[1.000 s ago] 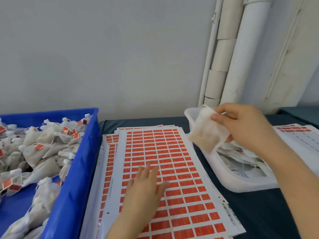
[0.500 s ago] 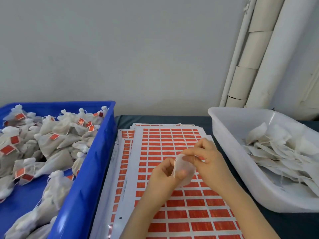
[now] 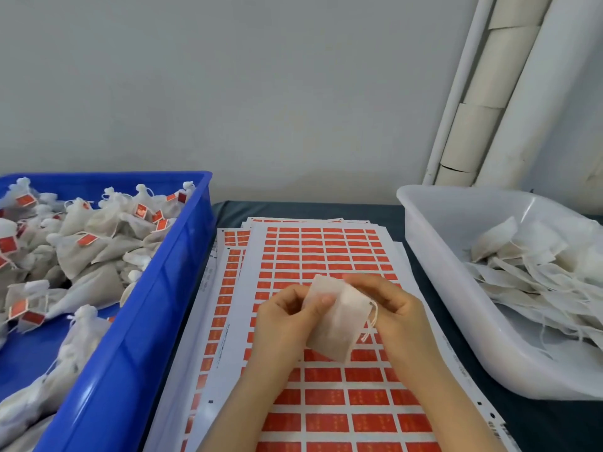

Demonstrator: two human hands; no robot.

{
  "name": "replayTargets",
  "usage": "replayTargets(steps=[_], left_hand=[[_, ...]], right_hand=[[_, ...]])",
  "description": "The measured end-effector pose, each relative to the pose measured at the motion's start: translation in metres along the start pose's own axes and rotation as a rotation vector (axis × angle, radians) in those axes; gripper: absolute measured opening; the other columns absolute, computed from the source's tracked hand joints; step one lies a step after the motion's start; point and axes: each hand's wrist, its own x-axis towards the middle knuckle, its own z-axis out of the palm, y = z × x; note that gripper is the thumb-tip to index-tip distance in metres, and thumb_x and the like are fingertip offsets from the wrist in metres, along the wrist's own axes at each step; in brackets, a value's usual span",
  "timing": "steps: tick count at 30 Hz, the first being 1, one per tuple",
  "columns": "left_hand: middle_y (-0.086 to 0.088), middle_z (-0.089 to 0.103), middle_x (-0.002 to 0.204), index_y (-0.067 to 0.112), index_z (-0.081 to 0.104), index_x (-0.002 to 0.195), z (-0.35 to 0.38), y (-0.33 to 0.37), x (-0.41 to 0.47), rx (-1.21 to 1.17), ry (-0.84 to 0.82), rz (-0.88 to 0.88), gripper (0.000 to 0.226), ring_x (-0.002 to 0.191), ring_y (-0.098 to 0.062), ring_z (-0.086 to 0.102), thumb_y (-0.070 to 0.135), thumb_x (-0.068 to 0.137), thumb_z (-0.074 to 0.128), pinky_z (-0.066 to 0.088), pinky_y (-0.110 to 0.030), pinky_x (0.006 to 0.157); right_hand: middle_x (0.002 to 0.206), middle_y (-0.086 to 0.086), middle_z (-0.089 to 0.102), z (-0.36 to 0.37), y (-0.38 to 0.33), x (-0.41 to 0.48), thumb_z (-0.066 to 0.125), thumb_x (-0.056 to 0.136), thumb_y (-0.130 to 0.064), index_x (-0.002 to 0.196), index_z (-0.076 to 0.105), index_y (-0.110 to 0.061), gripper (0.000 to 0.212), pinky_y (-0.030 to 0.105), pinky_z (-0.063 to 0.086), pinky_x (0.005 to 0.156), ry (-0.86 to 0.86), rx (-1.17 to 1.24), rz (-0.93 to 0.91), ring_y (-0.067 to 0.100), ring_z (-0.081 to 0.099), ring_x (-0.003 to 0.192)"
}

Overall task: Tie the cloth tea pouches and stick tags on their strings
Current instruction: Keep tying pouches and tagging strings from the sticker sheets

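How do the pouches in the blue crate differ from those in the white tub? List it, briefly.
The crate pouches, in the blue crate, are cinched at the neck and plump; the tub pouches, in the white tub, lie flat with loose strings. The crate pouches carry orange tags; the tub pouches show none. Both are off-white cloth.

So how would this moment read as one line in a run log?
step: pouch untied, untagged | left hand: pinches pouch | right hand: holds pouch's other side | below: tag sheet

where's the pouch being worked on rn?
Head view, centre: the pouch is held between the left hand and right hand, above the sticker sheets.
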Motion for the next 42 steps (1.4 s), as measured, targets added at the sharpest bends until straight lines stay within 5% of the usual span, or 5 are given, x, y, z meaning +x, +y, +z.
replayTargets(steps=[5,7,16,35,42], left_hand=[[0.023,0.068,0.081,0.03,0.068,0.079,-0.004,0.001,0.001,-0.069,0.101,0.004,0.006,0.082,0.009,0.06,0.036,0.08,0.07,0.041,0.001,0.052],[0.023,0.067,0.081,0.031,0.068,0.079,-0.003,0.005,-0.002,-0.067,0.096,0.008,0.006,0.082,0.008,0.061,0.036,0.081,0.069,0.042,-0.001,0.053],[0.045,0.056,0.086,0.049,0.064,0.088,-0.002,0.008,-0.007,-0.001,-0.01,-0.013,0.021,0.085,0.024,0.051,0.04,0.073,0.076,0.043,-0.002,0.05],[0.042,0.06,0.077,0.067,0.062,0.071,0.001,0.018,-0.012,0.1,-0.009,-0.001,0.014,0.082,0.025,0.051,0.063,0.059,0.068,0.038,0.003,0.048],[0.047,0.054,0.072,0.068,0.058,0.066,0.003,0.017,-0.009,0.153,0.06,-0.032,0.027,0.079,0.031,0.043,0.047,0.072,0.074,0.034,0.002,0.039]], right_hand=[[0.101,-0.034,0.062,0.0,0.003,0.002,0.04,0.071,-0.071,0.102,0.062,-0.052,0.042,0.019,0.05,0.079,0.029,0.051,0.086,0.0,0.063,0.095],[0.097,-0.038,0.06,0.002,0.003,0.0,0.042,0.062,-0.075,0.099,0.061,-0.049,0.049,0.007,0.048,0.069,0.027,-0.021,0.054,-0.006,0.061,0.093],[0.08,-0.043,0.058,0.007,0.005,-0.004,0.053,0.069,-0.051,0.079,0.059,-0.045,0.014,-0.005,0.038,0.059,0.051,-0.107,-0.003,-0.02,0.054,0.085],[0.081,-0.032,0.061,0.011,0.008,-0.007,0.057,0.08,-0.038,0.08,0.057,-0.046,0.008,-0.003,0.039,0.068,0.071,-0.174,-0.143,-0.014,0.054,0.09],[0.08,-0.027,0.059,0.012,0.009,-0.007,0.051,0.08,-0.041,0.078,0.054,-0.039,0.004,-0.003,0.04,0.066,0.137,-0.193,-0.138,-0.013,0.054,0.087]])
